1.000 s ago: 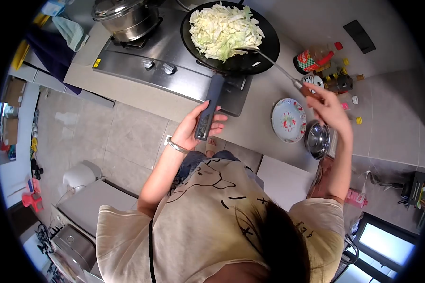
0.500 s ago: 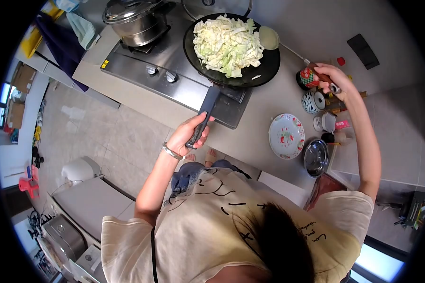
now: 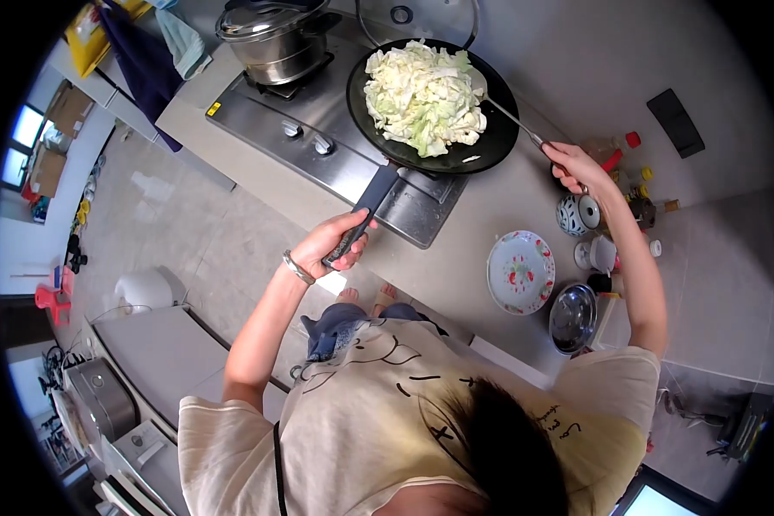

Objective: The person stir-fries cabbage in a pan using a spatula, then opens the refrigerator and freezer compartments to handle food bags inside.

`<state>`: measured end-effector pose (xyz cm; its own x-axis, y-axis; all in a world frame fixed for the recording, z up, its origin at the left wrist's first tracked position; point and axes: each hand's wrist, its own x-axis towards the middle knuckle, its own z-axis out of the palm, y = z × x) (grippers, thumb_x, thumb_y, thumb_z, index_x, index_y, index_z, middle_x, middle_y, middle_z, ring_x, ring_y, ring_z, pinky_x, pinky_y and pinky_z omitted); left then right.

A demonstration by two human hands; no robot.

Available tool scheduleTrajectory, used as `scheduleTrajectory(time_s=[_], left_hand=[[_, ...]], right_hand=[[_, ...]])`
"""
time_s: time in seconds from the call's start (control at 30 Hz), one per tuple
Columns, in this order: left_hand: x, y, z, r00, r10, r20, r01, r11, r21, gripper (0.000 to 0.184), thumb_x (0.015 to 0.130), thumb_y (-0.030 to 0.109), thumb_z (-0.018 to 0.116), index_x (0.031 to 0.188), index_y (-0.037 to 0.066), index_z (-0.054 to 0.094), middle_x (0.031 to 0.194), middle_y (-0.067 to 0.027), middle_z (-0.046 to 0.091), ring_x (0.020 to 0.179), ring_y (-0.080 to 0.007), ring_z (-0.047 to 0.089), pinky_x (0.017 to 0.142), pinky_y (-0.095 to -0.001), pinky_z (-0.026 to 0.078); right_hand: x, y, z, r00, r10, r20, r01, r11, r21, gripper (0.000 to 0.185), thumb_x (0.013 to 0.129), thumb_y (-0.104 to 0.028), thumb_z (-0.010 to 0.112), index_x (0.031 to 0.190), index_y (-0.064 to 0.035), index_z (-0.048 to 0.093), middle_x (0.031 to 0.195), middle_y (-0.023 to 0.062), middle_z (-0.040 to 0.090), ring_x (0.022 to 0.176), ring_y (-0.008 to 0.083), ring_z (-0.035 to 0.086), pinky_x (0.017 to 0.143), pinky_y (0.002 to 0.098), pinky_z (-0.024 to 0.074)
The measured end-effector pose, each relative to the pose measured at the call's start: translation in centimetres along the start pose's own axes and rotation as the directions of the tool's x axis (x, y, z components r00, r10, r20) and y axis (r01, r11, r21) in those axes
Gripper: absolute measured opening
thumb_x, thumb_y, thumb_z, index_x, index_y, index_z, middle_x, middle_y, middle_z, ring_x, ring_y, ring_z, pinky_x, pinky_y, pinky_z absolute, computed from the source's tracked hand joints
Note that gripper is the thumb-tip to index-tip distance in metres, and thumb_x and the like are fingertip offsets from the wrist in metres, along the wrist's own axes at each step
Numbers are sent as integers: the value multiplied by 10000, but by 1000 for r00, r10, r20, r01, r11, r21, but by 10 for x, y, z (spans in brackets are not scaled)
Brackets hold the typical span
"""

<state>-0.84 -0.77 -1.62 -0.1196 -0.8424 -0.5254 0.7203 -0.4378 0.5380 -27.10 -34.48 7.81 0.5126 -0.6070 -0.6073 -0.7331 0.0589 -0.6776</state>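
Observation:
My left hand (image 3: pixel 342 241) is wrapped around the long dark handle of a black wok (image 3: pixel 495 142) over the right side of the stove. Chopped pale cabbage (image 3: pixel 421 99) lies heaped in the wok, with one small piece apart near its front edge. My right hand (image 3: pixel 579 169) is closed on the handle of a long metal spatula (image 3: pixel 516 119). Its shaft slants over the wok's right rim, and its head rests against the right side of the cabbage, partly hidden by it.
A lidded steel pot (image 3: pixel 279 43) stands on the stove (image 3: pixel 262 112)'s left side. On the counter to the right are a floral plate (image 3: pixel 521 271), a steel bowl (image 3: pixel 573 318), a patterned jar (image 3: pixel 569 215) and several bottles. A glass lid (image 3: pixel 402 15) leans behind the wok.
My right hand has moved left and slightly down, pushing the spatula's head from the wok's right rim in against the cabbage. My left hand keeps its hold on the handle. The camera view has shifted.

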Motion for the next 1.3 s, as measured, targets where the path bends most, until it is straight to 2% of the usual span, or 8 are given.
scheduleTrajectory(time_s=[0.13, 0.2, 0.27, 0.37, 0.6, 0.87, 1.03, 1.3], left_hand=[[3, -3, -6, 999, 15, 34, -14, 999, -38, 278, 958, 287, 392, 986, 33, 505, 544, -26, 470, 317, -74, 385, 253, -180, 273], [1, -2, -2, 1000, 2, -2, -2, 1000, -9, 277, 957, 286, 396, 988, 35, 507, 548, -26, 476, 320, -73, 384, 255, -180, 274], [0, 2, 1, 1000, -4, -14, 4, 1000, -10, 272, 956, 284, 400, 989, 37, 510, 550, -26, 482, 323, -72, 384, 259, -180, 276], [-2, 1, 0, 1000, -15, -13, 14, 999, -38, 261, 954, 277, 408, 986, 41, 513, 552, -26, 489, 324, -71, 381, 269, -180, 282], [1, -1, -8, 999, -1, 42, 2, 1000, -24, 280, 935, 321, 450, 977, 51, 509, 555, -21, 483, 344, -83, 389, 294, -199, 278], [1, 2, -4, 999, -29, 23, 31, 997, -70, 265, 948, 298, 425, 988, 45, 495, 546, -27, 473, 328, -83, 374, 284, -201, 276], [-1, 1, -4, 1000, 3, -10, -4, 1000, -29, 277, 936, 316, 451, 996, 49, 495, 551, -16, 471, 322, -82, 363, 283, -202, 265], [-1, 4, -6, 1000, -9, 15, 10, 999, -32, 279, 926, 324, 469, 980, 51, 492, 557, -12, 472, 341, -87, 393, 296, -207, 276]], right_hand=[[-34, 14, 14, 967, -244, -70, 231, 959, -163, 405, 905, -325, 499, 1215, -65, 486, 561, -28, 407, 357, 25, 339, 300, 198, 215], [-53, 21, 22, 891, -418, -177, 301, 836, -458, 427, 878, -285, 537, 1228, -49, 472, 606, 66, 517, 476, 167, 493, 431, 303, 375], [-61, 41, 32, 693, -695, -191, 357, 561, -747, 444, 856, -250, 560, 1247, -66, 456, 706, 172, 613, 633, 333, 605, 604, 402, 469], [-102, 27, 70, 693, -685, -225, 116, 415, -902, 468, 848, -236, 567, 1291, -157, 437, 716, 188, 603, 624, 341, 601, 562, 416, 470], [-149, -3, 121, 794, -546, -268, -133, 275, -952, 542, 844, -237, 560, 1350, -252, 367, 699, 140, 574, 540, 311, 588, 500, 395, 477], [-117, -18, 124, 679, -667, -307, -55, 370, -927, 499, 855, -241, 551, 1328, -190, 400, 715, 130, 599, 550, 280, 598, 506, 382, 478], [-60, -26, 144, 677, -707, -204, -67, 217, -974, 492, 859, -211, 538, 1323, -119, 399, 668, 129, 574, 494, 277, 582, 460, 365, 473], [-149, -40, 153, 821, -533, -202, -159, 127, -979, 487, 854, -203, 547, 1318, -154, 410, 666, 152, 572, 488, 271, 592, 441, 360, 476]])
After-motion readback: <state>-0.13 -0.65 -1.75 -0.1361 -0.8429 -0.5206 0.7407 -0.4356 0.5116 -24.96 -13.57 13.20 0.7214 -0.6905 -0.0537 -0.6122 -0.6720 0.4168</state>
